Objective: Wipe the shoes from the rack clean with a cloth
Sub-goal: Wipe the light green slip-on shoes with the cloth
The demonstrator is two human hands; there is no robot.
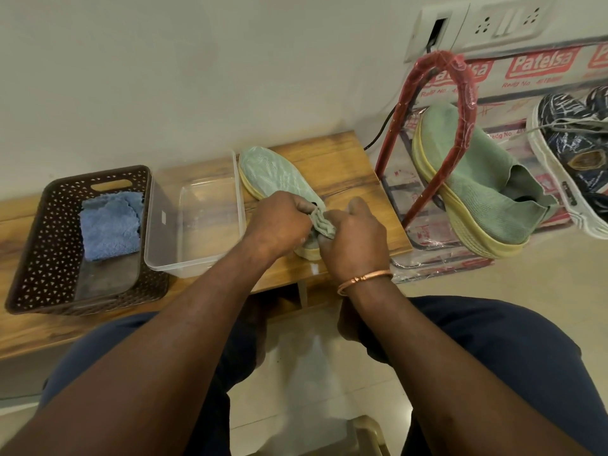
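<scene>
A green knit shoe [274,174] with a yellow sole lies on the wooden bench [342,166], toe pointing away. My left hand [279,222] and my right hand [353,235] both pinch the bunched green fabric at its heel collar. Its matching green shoe [477,179] sits on the red-framed rack [437,93] to the right. A blue cloth [110,223] lies in the brown basket [42,245] at the left; neither hand touches it.
A clear plastic tub [197,225] stands between the basket and the shoe. A dark patterned sneaker [572,149] rests on the rack at far right. A wall socket panel [477,24] with a black cable is above. My knees are below the bench.
</scene>
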